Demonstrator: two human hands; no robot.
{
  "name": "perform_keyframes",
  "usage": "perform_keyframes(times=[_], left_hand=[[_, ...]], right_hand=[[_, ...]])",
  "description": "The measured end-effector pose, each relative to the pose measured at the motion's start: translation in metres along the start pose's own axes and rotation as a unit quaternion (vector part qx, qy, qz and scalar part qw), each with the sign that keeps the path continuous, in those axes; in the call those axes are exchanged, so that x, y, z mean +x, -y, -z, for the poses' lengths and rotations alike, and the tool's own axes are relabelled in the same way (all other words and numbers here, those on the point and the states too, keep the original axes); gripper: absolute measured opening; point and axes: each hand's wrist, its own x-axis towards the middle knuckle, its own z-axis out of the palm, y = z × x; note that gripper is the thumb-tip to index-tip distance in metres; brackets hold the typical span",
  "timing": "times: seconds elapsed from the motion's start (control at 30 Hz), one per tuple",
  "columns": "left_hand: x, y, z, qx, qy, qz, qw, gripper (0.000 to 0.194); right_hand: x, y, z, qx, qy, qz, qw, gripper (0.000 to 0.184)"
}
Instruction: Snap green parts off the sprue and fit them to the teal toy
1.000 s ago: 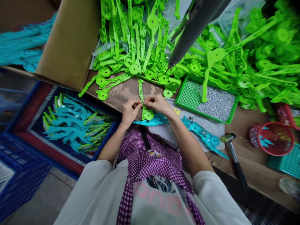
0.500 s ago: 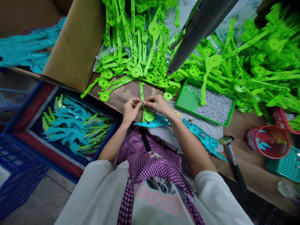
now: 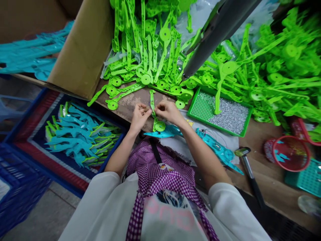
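Observation:
In front of me a long bright green plastic part point(image 3: 152, 97) with a round disc end point(image 3: 159, 126) lies lengthwise at the bench's near edge. My left hand point(image 3: 140, 115) is closed, thumb and forefinger pinched at the left side of its middle. From the right, my right hand point(image 3: 168, 111) also pinches there, its fingertips close to those of the left. Any small piece between the fingertips is too small to make out. Just below the disc is a pointed turquoise plastic piece point(image 3: 164, 131), partly behind my right forearm. Farther right lies a turquoise shell point(image 3: 215, 147) with thin wires.
Loose green parts point(image 3: 150, 63) are heaped across the back. A dark powered-driver-like tool point(image 3: 200, 50) hangs at upper right. Right of my hands are a green tray point(image 3: 220, 129) of small metal pieces, a hammer point(image 3: 250, 174) and a red basket point(image 3: 292, 167). A blue crate point(image 3: 37, 160) holds assembled pieces.
The view has shifted very slightly. Both hands stay at the green part's middle, with only small finger movements; the right fingers are curled a little more.

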Motion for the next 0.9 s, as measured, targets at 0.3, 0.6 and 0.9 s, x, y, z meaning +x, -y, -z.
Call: perform_keyframes(times=[0.3,0.6,0.9], left_hand=[[0.0035,0.0,0.0041,0.008,0.039,0.003,0.999,0.041],[0.0047,-0.0007,0.0073,0.013,0.056,0.016,0.998,0.043],[0.0045,-0.0092,0.0098,0.009,0.069,0.003,0.998,0.038]], right_hand=[[0.0037,-0.0017,-0.0106,0.019,-0.033,0.013,0.999,0.014],[0.0053,-0.0013,-0.0106,0.003,-0.041,-0.003,0.999,0.014],[0.0056,-0.0023,-0.0098,-0.016,-0.032,0.024,0.999,0.014]])
